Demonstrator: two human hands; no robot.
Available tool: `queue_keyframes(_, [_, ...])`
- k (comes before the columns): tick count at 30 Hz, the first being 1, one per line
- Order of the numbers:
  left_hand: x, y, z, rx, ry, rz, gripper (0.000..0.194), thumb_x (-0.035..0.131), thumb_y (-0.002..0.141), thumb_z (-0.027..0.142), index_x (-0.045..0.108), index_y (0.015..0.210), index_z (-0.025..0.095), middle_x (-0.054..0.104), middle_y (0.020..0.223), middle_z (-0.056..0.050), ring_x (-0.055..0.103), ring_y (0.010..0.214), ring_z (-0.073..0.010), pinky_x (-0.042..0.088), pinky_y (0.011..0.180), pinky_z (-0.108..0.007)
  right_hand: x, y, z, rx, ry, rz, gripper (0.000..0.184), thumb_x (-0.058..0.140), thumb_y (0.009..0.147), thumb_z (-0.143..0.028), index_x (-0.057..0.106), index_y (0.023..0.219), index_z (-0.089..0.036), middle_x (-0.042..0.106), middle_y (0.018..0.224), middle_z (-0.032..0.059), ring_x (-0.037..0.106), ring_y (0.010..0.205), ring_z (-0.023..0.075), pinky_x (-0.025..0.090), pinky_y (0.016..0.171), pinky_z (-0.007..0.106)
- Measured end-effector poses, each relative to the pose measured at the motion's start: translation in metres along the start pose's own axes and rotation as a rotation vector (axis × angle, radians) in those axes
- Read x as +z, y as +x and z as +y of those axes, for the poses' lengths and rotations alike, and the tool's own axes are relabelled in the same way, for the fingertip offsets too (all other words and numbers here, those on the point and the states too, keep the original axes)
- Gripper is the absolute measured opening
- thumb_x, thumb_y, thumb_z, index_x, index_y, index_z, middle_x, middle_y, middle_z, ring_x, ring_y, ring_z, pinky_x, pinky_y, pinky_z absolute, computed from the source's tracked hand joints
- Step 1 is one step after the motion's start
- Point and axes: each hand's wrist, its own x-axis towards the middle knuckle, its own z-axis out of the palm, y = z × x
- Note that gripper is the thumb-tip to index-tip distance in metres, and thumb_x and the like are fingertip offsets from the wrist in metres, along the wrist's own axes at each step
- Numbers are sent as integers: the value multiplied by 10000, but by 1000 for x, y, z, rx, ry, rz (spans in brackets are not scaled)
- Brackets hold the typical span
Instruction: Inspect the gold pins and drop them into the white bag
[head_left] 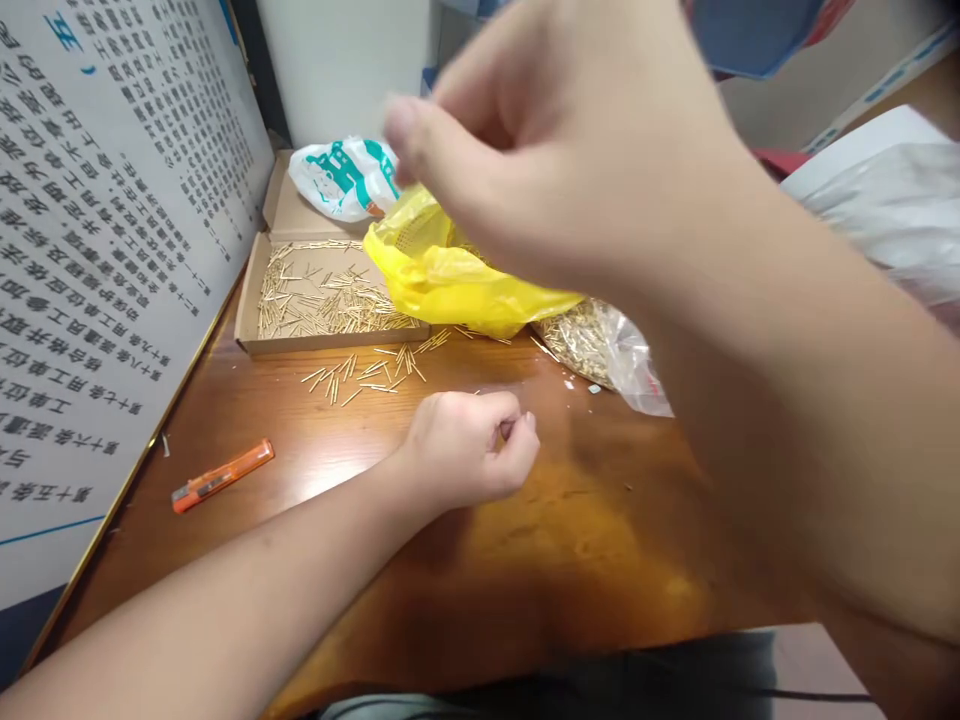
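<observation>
My left hand (pixel 469 445) rests on the wooden table (pixel 585 520), fingers curled into a loose fist with thumb and forefinger pinched on something too small to name. Just beyond it lie several loose thin brass pins (pixel 375 368) on the table. My right hand (pixel 555 140) is raised close to the camera and blurred, fingers bent together; nothing shows in them. Behind it sits a yellow plastic bag (pixel 442 280) and a clear bag of brass pins (pixel 592 345).
A shallow cardboard box (pixel 251 325) with many pins stands at the back left, with a white and green bag (pixel 341 180) behind it. An orange utility knife (pixel 221 476) lies at the left. A printed board (pixel 97 250) leans along the left edge. White bags (pixel 885 190) lie at the right.
</observation>
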Motion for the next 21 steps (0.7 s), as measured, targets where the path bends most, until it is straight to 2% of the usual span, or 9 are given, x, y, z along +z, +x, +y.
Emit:
queue_keyframes(1, [0,0,-1,3,-5,1,336,482,847,304,327,566,206,344,478,55,294,445,-86,220,490,-264,-3,-16,-1,-47,-145,26,612,565,1003,-254,235,492,-192,163,607,-34,202,580,69,209,594,296])
queue_keyframes(3, [0,0,-2,85,-21,32,295,489,808,279,345,560,213,381,481,42,316,451,-96,228,486,-274,0,-44,2,-113,-99,9,594,578,961,-181,227,482,-192,135,517,-52,141,517,74,179,540,323])
queue_keyframes(5, [1,-3,-1,290,-24,107,231,511,734,255,379,548,220,408,479,31,338,455,-110,257,484,-285,14,-63,15,16,34,-251,542,605,921,-247,329,457,-205,281,416,-55,247,430,69,199,470,312])
queue_keyframes(7, [4,-9,3,521,-16,156,200,530,684,238,400,533,222,411,460,34,331,439,-111,290,474,-289,33,-71,32,216,44,-523,451,658,858,-287,448,467,-204,450,432,-31,348,425,91,235,442,308])
queue_keyframes(8, [6,-12,5,610,-8,155,198,535,679,229,406,529,221,406,447,41,317,423,-107,302,465,-287,44,-72,42,287,61,-577,421,661,858,-297,483,489,-198,495,459,-22,378,444,98,261,446,300])
queue_keyframes(9, [8,-15,8,668,0,142,200,536,684,220,411,528,220,405,437,47,305,410,-103,310,455,-283,55,-71,50,324,111,-596,332,661,862,-279,561,559,-191,570,526,-15,438,489,106,309,474,288])
queue_keyframes(11, [12,-20,12,715,8,93,206,529,703,204,418,530,217,422,432,49,309,394,-97,311,437,-275,75,-68,63,392,143,-551,205,679,866,-262,657,681,-177,661,637,8,532,569,125,383,550,283])
queue_keyframes(15, [15,-22,12,697,25,19,215,536,730,198,458,529,204,471,441,35,364,397,-100,293,417,-279,102,-64,75,359,188,-434,132,729,846,-265,692,782,-155,707,712,32,579,612,137,420,599,277])
queue_keyframes(21, [14,-20,6,662,59,-6,234,540,765,199,493,536,199,504,451,26,415,409,-108,310,435,-282,111,-61,74,325,185,-505,160,676,851,-196,661,693,-169,704,683,33,585,605,150,421,570,283])
